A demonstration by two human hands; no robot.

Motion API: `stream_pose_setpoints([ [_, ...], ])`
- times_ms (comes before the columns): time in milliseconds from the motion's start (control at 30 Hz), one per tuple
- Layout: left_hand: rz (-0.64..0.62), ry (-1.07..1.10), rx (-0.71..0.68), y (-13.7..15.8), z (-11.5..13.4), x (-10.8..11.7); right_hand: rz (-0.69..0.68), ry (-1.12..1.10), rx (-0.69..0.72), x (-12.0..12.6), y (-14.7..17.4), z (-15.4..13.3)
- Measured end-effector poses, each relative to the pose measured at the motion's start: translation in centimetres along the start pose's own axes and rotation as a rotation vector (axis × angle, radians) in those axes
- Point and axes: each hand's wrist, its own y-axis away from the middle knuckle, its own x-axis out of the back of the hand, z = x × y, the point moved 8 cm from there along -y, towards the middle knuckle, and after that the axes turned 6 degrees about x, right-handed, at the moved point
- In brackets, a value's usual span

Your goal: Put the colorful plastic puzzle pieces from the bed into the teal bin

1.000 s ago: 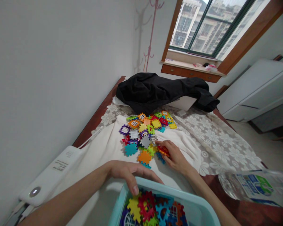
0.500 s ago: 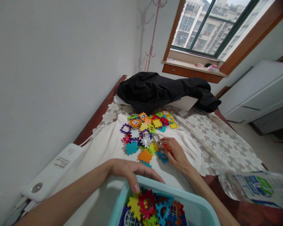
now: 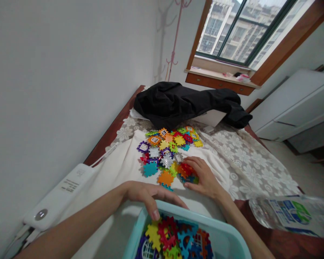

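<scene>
My left hand is closed on the far rim of a light-blue plastic bin, its thumb inside the wall and its fingers outside. Inside the bin lie toothed plastic building pieces in yellow, red, blue, green and purple. Beyond the bin, my right hand rests at the near right edge of a loose pile of similar pieces. Its fingers and thumb are apart around a red-orange piece and a blue piece, partly hidden by the hand.
A white blanket lies under the pile on a flowered bedspread. Black cloth is heaped behind. A clear plastic bottle is at the right, and a white power strip by the left wall.
My right hand has opened, and the red-orange piece now lies at the edge of the pile, more exposed than before. My left hand and the bin have stayed in place.
</scene>
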Motion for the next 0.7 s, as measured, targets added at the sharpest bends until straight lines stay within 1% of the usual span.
stream_pose_setpoints([
  [100,-0.01,-0.021,-0.016,0.0,0.2,-0.1,-0.083,0.079,-0.016,0.3,0.5,0.6],
  [167,-0.014,-0.035,-0.026,0.0,0.3,-0.1,-0.129,0.103,-0.015,-0.2,0.7,1.1],
  [233,-0.013,-0.04,-0.028,0.0,0.2,-0.1,-0.142,0.109,-0.004,-0.9,0.7,1.4],
  [367,-0.015,-0.036,-0.023,0.0,0.1,0.0,-0.073,0.09,-0.003,-1.7,0.3,1.4],
  [533,-0.004,-0.035,-0.024,0.1,0.2,0.0,-0.019,0.056,-0.019,-1.6,0.0,1.1],
  [700,0.007,-0.079,-0.065,0.1,0.5,0.0,0.057,0.01,-0.045,-1.1,0.2,1.2],
])
